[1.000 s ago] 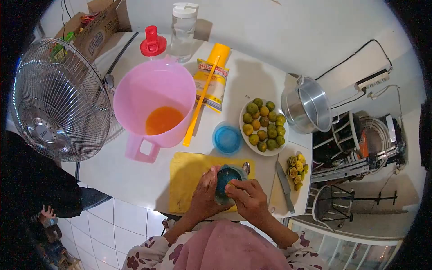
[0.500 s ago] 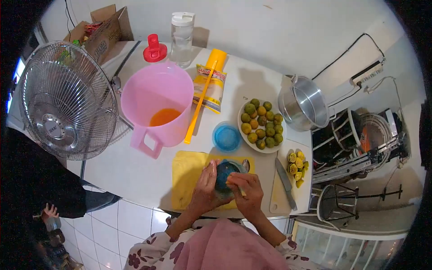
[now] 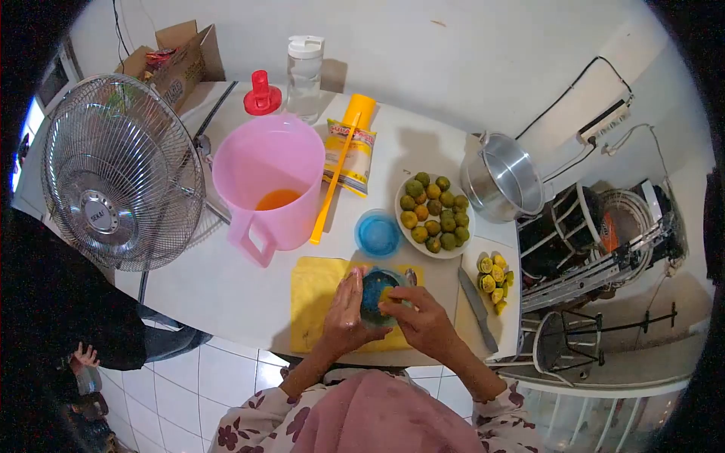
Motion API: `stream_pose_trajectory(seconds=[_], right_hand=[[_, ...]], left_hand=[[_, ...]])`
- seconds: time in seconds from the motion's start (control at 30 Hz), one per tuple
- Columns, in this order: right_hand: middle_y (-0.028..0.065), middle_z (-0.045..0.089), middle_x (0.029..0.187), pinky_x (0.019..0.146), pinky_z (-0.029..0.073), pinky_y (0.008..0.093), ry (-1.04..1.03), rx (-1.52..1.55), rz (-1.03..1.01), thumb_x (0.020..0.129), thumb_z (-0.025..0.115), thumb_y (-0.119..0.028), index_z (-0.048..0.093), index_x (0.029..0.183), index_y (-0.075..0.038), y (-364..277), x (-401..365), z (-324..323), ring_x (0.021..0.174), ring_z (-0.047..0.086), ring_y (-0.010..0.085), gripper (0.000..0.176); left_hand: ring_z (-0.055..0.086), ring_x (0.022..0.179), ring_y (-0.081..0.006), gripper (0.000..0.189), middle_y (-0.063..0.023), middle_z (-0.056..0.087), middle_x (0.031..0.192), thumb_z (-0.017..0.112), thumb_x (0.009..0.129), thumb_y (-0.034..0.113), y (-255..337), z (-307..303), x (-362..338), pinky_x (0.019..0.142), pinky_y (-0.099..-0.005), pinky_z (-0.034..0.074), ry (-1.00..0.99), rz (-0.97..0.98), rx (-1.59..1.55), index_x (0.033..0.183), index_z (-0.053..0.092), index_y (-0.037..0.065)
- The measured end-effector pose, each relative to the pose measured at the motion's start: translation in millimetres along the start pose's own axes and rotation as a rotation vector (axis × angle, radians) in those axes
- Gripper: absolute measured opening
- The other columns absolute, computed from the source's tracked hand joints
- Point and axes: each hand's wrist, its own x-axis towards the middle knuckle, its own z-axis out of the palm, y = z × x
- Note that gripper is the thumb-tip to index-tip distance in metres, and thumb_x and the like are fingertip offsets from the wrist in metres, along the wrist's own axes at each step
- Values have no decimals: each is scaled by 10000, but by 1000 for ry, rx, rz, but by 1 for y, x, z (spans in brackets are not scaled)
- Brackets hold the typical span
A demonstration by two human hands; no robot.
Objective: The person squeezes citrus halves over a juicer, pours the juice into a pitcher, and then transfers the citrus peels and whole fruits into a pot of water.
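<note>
My left hand (image 3: 347, 313) is wrapped round the left side of a small round container (image 3: 371, 296) with a dark blue, mesh-like inside. My right hand (image 3: 417, 313) is at its right edge, fingers pinched on a yellow-green citrus half (image 3: 386, 294) over the opening. Under the container lies a yellow cloth (image 3: 311, 302). Behind my right fingers a metal spoon (image 3: 411, 276) shows in part. Just beyond stands a blue bowl (image 3: 378, 232). To the right, a knife (image 3: 476, 308) and several cut citrus halves (image 3: 495, 275) rest on a cutting board (image 3: 468, 336).
Behind stand a white plate (image 3: 414, 243) of whole citrus, a metal pot (image 3: 498, 181) and a pink jug (image 3: 264, 158) with orange liquid. A long yellow spoon (image 3: 332, 189) leans on a packet (image 3: 355, 162). A fan (image 3: 121, 174) is at left, beside another person's dark clothing (image 3: 68, 302).
My right hand has shifted slightly, and more of the citrus half shows between its fingers. My left hand keeps its hold. The whole view has tilted a little.
</note>
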Motion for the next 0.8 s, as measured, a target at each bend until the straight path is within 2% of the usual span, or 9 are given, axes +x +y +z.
stream_pose_trajectory(seconds=[0.13,0.27,0.37,0.43,0.57,0.63,0.8], right_hand=[[92,619,1089,869,510,402,-55,-93,-64,730,627,-2,641,1041,-111,-2,3,-7,994,600,314,330],[88,623,1086,854,518,397,-84,-105,-77,739,613,-16,625,1043,-105,7,9,-4,964,602,310,317],[94,615,1069,790,528,373,-132,-83,-16,721,667,19,650,1009,-78,2,19,-6,945,598,276,305],[105,608,1078,777,533,363,-191,-195,-61,709,642,32,632,1040,-50,-3,21,-7,930,594,279,341],[115,596,1093,760,543,350,-241,-255,-6,691,625,38,615,1073,-27,-16,24,-5,940,590,285,388],[126,584,1126,751,552,345,-234,-330,-12,676,625,40,615,1089,-10,-19,23,-1,963,587,293,417],[141,581,1157,769,556,350,-198,-323,10,661,631,39,617,1115,-7,-17,19,4,983,592,308,457]], left_hand=[[356,1308,-434,1212,-290,346,1412,886,547,298,-4,1,0,1091,-484,289,10,28,-10,1408,157,-144],[368,1296,-441,1202,-292,346,1409,882,557,303,-8,4,-1,1086,-485,300,37,73,0,1408,159,-143],[364,1299,-442,1183,-284,341,1417,867,582,356,-10,5,-2,1084,-486,305,22,38,-8,1402,174,-143],[362,1302,-442,1182,-271,337,1426,846,605,414,-12,7,-4,1091,-483,295,-16,-14,66,1398,171,-144],[359,1306,-438,1175,-262,333,1433,826,639,423,-10,6,-1,1098,-485,280,-44,-30,44,1410,133,-130],[367,1299,-432,1173,-258,323,1437,818,661,397,-12,7,-2,1100,-494,270,-23,6,49,1428,87,-105],[372,1294,-418,1155,-247,318,1437,812,677,390,-12,7,-3,1088,-506,280,-13,12,40,1436,83,-86]])
